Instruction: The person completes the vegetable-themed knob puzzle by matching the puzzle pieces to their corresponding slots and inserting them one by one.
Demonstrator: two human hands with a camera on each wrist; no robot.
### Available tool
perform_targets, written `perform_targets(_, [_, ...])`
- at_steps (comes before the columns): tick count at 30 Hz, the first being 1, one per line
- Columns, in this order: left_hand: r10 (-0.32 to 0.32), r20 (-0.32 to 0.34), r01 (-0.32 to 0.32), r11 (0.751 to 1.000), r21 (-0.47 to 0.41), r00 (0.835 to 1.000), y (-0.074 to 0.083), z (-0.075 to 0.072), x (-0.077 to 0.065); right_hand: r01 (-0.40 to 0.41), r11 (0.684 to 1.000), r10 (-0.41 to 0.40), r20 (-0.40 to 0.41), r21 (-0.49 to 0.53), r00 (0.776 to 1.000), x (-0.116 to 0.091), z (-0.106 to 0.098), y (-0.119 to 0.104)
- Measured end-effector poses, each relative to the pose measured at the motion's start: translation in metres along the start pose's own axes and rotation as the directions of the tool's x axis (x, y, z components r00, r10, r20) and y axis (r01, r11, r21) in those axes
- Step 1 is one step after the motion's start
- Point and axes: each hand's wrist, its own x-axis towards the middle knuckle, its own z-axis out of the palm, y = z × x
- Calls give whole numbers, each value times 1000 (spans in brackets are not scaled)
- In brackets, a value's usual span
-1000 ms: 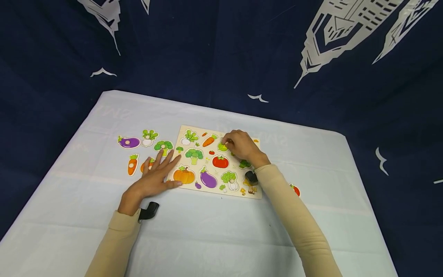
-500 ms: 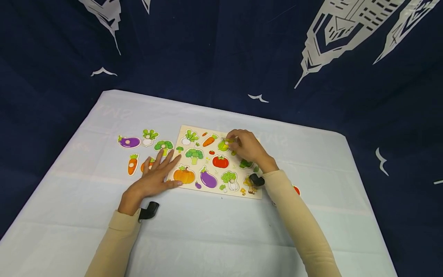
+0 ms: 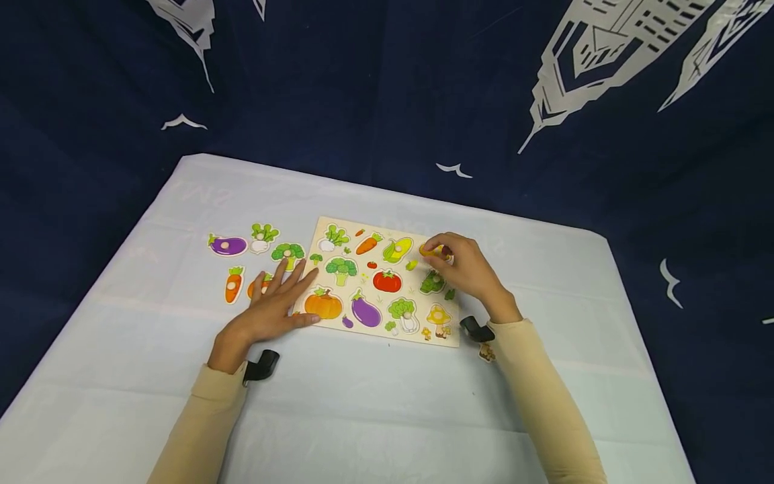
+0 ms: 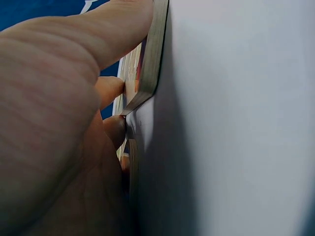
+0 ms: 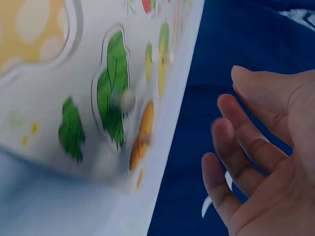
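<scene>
A wooden vegetable puzzle board [image 3: 363,269] lies on the table. My left hand [image 3: 269,316] rests at its left edge with fingers spread, the thumb along the front corner. In the left wrist view that thumb [image 4: 118,29] touches the board's edge [image 4: 156,54]. My right hand [image 3: 468,269] is over the far right corner, by an orange knobbed piece [image 3: 429,251]. The right wrist view shows its loosely bent fingers [image 5: 229,137] apart from the orange piece [image 5: 142,140], holding nothing. A knobbed corn piece [image 3: 397,249] and a green leafy piece [image 5: 112,88] sit on the board.
Left of the board lie loose knobbed pieces: an eggplant [image 3: 227,245], a white radish [image 3: 264,238], a broccoli [image 3: 287,254], a carrot [image 3: 233,285] and an orange piece partly behind my fingers. Another piece [image 3: 486,351] shows beside my right wrist.
My right hand has let go of the corn piece, which now lies in its outline, and has moved right to the far right corner. My left hand has stayed in place.
</scene>
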Motion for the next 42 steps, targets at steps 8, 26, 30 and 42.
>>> perform_targets(8, [3,-3,-3,1000,-10,1000,0,-2,-1,-4,1000,4,26,15,1000,-22,-22,16])
perform_targets(26, [-14,-3,14,1000,-5,1000,3,-1,-1,-44,997,32,179,61,983,-76,-42,44])
perform_targets(30, [-13,1,13,1000,-11,1000,3,-1,-1,-80,993,58,238,85,970,-84,-46,50])
perform_targets(42, [-16,2,16,1000,-6,1000,4,-1,0,-231,917,16,547,326,837,-108,-54,67])
